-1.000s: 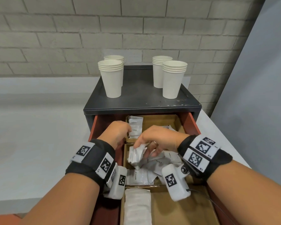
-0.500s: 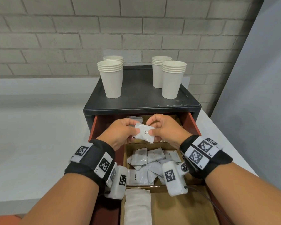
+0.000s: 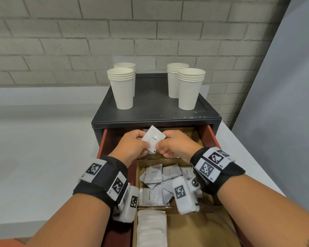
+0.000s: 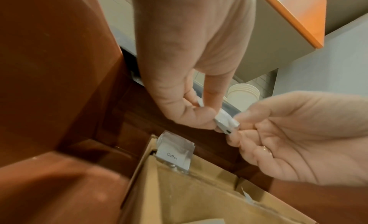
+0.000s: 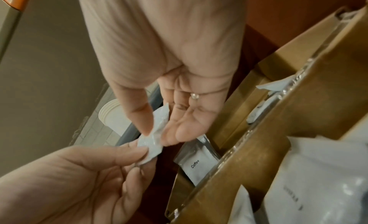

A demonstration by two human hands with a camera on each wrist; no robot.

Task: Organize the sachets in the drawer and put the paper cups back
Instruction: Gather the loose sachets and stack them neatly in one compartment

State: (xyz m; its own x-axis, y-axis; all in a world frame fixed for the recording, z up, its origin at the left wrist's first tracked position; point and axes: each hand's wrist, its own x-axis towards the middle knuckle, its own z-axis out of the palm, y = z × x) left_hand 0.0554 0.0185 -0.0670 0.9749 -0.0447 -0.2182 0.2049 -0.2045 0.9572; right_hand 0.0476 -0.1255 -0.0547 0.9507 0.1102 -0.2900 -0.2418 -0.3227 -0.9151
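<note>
Both hands hold one small white sachet marked "Coffee" above the back compartment of the open drawer: the left hand pinches its left edge between thumb and curled fingers, and the right hand pinches the opposite edge the same way. Another coffee sachet already stands against the cardboard divider just below, while a loose jumble of cream sachets lies in the middle compartment nearer the person. The packet looks very light, thin and limp (it crumples a little between the thumbs in the right wrist view), with a smooth film that is probably slippery, so a pinch on the flat sealed border seems the safest hold; squeezing the filled middle could burst it. The stacks of paper cups stand untouched on the black cabinet top, which sits on the pale desk.
</note>
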